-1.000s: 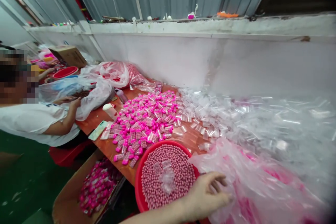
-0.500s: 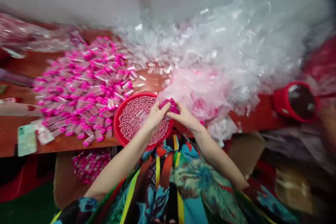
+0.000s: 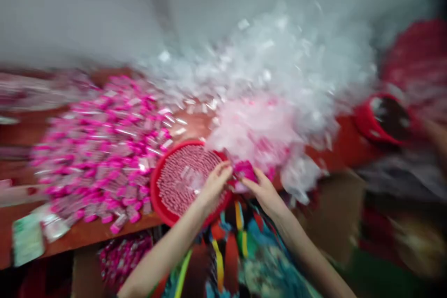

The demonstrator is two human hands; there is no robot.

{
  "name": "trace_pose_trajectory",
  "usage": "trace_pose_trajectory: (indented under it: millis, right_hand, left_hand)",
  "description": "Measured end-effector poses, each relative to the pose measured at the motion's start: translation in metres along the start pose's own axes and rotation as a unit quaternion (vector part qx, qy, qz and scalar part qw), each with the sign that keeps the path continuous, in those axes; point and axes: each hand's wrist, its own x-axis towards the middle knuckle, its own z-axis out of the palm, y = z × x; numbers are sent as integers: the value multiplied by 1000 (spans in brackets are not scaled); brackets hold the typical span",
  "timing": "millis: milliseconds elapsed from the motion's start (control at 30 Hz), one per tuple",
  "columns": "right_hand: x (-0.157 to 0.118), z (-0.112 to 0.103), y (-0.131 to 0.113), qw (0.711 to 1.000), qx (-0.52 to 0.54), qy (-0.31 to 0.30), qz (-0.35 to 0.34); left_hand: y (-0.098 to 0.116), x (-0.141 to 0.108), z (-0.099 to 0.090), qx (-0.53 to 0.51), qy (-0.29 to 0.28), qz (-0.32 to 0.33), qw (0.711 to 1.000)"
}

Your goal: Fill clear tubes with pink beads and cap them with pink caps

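Observation:
Over the right rim of a red bowl (image 3: 159,205) full of small pink beads (image 3: 178,170), my left hand (image 3: 217,182) is closed, fingertips pinched together. What it pinches, if anything, is too blurred to make out. Just to its right, my right hand (image 3: 262,188) has its fingers closed on a crumpled magenta piece (image 3: 244,170); its exact kind does not show. Clear plastic bits (image 3: 192,178) lie on the beads. Behind my hands is a heap of whitish-pink film bags (image 3: 256,125) with magenta bits among them.
A large pile of clear tubes with bright pink caps (image 3: 101,149) covers the table's left side. Clear plastic pieces (image 3: 279,60) are heaped at the back. A red bucket (image 3: 379,118) stands at right, beside another person's arm (image 3: 438,137). Cardboard boxes (image 3: 328,214) sit below the edge.
My hands, together on the magenta piece before, have parted slightly, and the piece stays with my right hand. The view has tilted, and the near tabletop sits lower in the picture.

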Motion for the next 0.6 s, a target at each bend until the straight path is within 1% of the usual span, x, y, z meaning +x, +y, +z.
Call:
trace_pose_trajectory:
  millis: [33,100,133,200,267,300,333,400,467,533,600]
  right_hand:
    - [4,0,-3,1000,-22,-2,2]
    - [29,5,-13,997,-67,-18,-19]
    - [47,14,-20,995,-84,-41,-38]
    - [81,41,-39,980,-125,-126,-86]
    - [108,79,-57,954,-165,-214,-129]
    - [121,97,-64,942,-178,-249,-140]
    - [132,115,-69,933,-182,-277,-141]
    - [155,147,-72,922,-170,-326,-119]
    - [177,173,-69,914,-145,-366,-96]
    - [198,196,-60,904,-126,-398,-87]
    - [219,216,-47,904,-132,-399,-79]
  left_hand:
    - [7,-1,-8,16,13,27,999]
    - [24,1,-26,39,66,111,991]
    - [35,3,-34,47,80,150,984]
    - [57,5,-49,46,86,201,975]
    - [76,8,-60,17,84,209,974]
    - [84,10,-66,-8,93,205,974]
    - [91,14,-72,-34,107,203,973]
    - [102,23,-87,-81,140,198,967]
    - [112,32,-105,-106,177,196,959]
    - [122,40,-125,-114,221,197,948]
    - [133,46,-148,-118,263,206,935]
